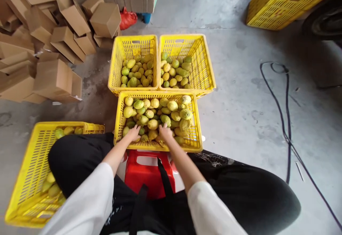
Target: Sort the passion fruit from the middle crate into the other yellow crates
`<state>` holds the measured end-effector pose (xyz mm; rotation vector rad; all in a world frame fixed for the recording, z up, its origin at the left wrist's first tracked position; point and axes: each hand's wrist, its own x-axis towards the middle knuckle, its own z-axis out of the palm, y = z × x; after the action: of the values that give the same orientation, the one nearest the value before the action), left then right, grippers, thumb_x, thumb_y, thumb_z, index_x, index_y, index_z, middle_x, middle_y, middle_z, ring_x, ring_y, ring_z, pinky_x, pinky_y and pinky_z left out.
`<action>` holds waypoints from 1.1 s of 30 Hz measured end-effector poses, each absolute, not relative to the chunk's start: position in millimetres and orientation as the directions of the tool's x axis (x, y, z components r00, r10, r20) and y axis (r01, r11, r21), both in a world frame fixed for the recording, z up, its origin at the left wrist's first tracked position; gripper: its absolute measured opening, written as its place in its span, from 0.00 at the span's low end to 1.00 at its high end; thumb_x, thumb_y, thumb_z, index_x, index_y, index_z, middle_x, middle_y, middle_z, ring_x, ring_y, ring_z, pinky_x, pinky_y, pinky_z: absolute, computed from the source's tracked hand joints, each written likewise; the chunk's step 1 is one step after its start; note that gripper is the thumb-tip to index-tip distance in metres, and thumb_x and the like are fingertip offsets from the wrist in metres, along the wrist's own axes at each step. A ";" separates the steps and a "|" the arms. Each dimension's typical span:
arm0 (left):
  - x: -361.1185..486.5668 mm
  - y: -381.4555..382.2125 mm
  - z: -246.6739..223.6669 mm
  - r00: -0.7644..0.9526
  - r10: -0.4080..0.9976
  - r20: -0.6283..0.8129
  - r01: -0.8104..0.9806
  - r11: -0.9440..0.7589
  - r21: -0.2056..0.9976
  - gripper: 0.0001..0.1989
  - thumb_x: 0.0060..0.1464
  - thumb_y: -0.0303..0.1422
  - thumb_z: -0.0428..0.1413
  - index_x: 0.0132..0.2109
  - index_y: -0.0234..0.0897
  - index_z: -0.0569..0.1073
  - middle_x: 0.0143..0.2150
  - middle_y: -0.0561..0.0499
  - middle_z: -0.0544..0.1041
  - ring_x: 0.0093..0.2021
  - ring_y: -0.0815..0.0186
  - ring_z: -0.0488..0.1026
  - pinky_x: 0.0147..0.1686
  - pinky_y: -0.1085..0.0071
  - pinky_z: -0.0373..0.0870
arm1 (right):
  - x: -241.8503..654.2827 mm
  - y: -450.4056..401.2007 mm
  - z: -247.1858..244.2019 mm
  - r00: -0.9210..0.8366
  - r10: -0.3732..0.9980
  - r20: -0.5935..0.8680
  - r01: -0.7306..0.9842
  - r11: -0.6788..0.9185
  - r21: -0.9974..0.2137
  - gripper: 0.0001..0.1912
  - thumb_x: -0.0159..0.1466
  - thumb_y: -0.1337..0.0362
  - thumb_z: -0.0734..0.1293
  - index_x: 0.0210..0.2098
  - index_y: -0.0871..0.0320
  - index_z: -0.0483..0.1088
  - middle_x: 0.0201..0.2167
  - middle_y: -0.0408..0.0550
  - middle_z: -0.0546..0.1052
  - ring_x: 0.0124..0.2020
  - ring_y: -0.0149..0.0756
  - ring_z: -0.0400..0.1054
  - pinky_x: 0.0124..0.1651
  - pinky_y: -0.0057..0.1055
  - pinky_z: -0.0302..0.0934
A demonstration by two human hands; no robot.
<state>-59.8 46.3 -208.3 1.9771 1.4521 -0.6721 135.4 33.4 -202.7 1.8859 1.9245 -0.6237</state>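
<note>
A yellow plastic crate [198,128] full of yellow and green lemons [153,124] stands right in front of my knees. Both of my hands reach down into it. My left hand [133,134] rests among the lemons on the near left side, its fingers stretched apart over them. Near the middle, my right hand [165,133] has its extended fingers against the lemons, beside a greenish lemon [166,120]. No lemon is lifted out of the pile by either hand. Some fingertips are hidden between the fruit.
Behind stand two more yellow crates, left [114,67] and right [205,64], partly filled with lemons. Another crate [29,163] is by my left leg. A red stool [144,176] sits between my legs. Cardboard boxes [53,78] pile at left; a black cable [288,121] lies right.
</note>
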 end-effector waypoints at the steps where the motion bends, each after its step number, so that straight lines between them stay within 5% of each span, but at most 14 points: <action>1: -60.3 41.5 -215.6 0.262 0.679 -0.686 0.964 -0.210 0.160 0.29 0.56 0.34 0.55 0.63 0.35 0.58 0.66 0.33 0.59 0.59 0.51 0.68 0.53 0.60 0.67 | 127.4 27.6 -211.0 -0.013 0.819 -0.574 0.999 -0.013 -0.042 0.16 0.68 0.62 0.64 0.51 0.66 0.71 0.53 0.67 0.69 0.45 0.48 0.72 0.39 0.40 0.66; 4: -58.7 39.3 -233.1 0.258 0.713 -0.651 0.966 -0.185 0.180 0.23 0.60 0.34 0.51 0.60 0.33 0.59 0.64 0.32 0.59 0.60 0.52 0.66 0.54 0.61 0.66 | 120.5 16.7 -232.2 -0.039 0.790 -0.612 0.998 -0.003 -0.067 0.13 0.67 0.67 0.62 0.48 0.64 0.74 0.57 0.68 0.67 0.52 0.56 0.68 0.43 0.43 0.65; 8: -51.2 45.1 -248.7 0.286 0.707 -0.646 0.957 -0.179 0.227 0.21 0.58 0.30 0.53 0.57 0.33 0.61 0.59 0.36 0.66 0.60 0.55 0.64 0.57 0.64 0.63 | 147.3 24.0 -248.7 -0.099 0.752 -0.651 0.992 0.022 -0.126 0.15 0.68 0.61 0.61 0.42 0.62 0.77 0.44 0.60 0.76 0.45 0.45 0.72 0.44 0.33 0.63; 15: -36.6 42.8 -253.8 0.189 0.691 -0.698 0.981 -0.110 0.158 0.25 0.53 0.22 0.53 0.58 0.34 0.62 0.66 0.33 0.56 0.61 0.45 0.61 0.53 0.54 0.67 | 162.3 30.5 -256.1 -0.032 0.816 -0.578 0.998 -0.005 -0.062 0.24 0.70 0.69 0.54 0.64 0.58 0.57 0.47 0.62 0.73 0.42 0.44 0.72 0.40 0.34 0.63; 19: -30.5 47.8 -248.5 0.181 0.668 -0.722 0.983 -0.093 0.160 0.27 0.48 0.21 0.57 0.57 0.33 0.63 0.67 0.32 0.56 0.61 0.42 0.61 0.52 0.55 0.68 | 139.7 30.7 -261.6 0.010 0.849 -0.528 0.999 -0.036 -0.038 0.25 0.68 0.74 0.48 0.61 0.62 0.63 0.53 0.67 0.68 0.49 0.52 0.66 0.44 0.43 0.61; 23: -33.6 42.3 -241.1 0.173 0.678 -0.715 0.979 -0.039 0.200 0.33 0.47 0.25 0.60 0.60 0.35 0.59 0.59 0.33 0.66 0.62 0.44 0.60 0.53 0.56 0.66 | 128.6 29.1 -270.3 0.023 0.871 -0.490 0.996 -0.060 -0.059 0.28 0.67 0.76 0.48 0.62 0.63 0.63 0.64 0.62 0.61 0.56 0.57 0.59 0.53 0.47 0.55; 27: -48.3 24.1 -234.3 0.119 0.727 -0.676 0.960 0.090 0.266 0.32 0.48 0.33 0.60 0.58 0.32 0.57 0.52 0.36 0.70 0.56 0.50 0.68 0.53 0.59 0.65 | 131.2 28.1 -279.1 0.054 0.882 -0.469 0.987 -0.119 -0.111 0.26 0.67 0.75 0.50 0.62 0.66 0.63 0.62 0.63 0.63 0.60 0.64 0.52 0.55 0.50 0.51; 33: -63.6 6.2 -231.0 0.006 0.804 -0.594 0.872 0.286 0.396 0.27 0.47 0.32 0.59 0.54 0.39 0.59 0.56 0.42 0.65 0.55 0.56 0.68 0.54 0.62 0.65 | 140.1 28.5 -279.7 0.060 0.895 -0.442 0.934 -0.207 -0.291 0.24 0.67 0.74 0.51 0.54 0.59 0.72 0.59 0.61 0.67 0.57 0.61 0.55 0.52 0.48 0.55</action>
<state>-63.6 6.2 -231.0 1.5180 1.7924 -0.1125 140.1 28.5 -279.7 2.2338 1.9311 -0.8381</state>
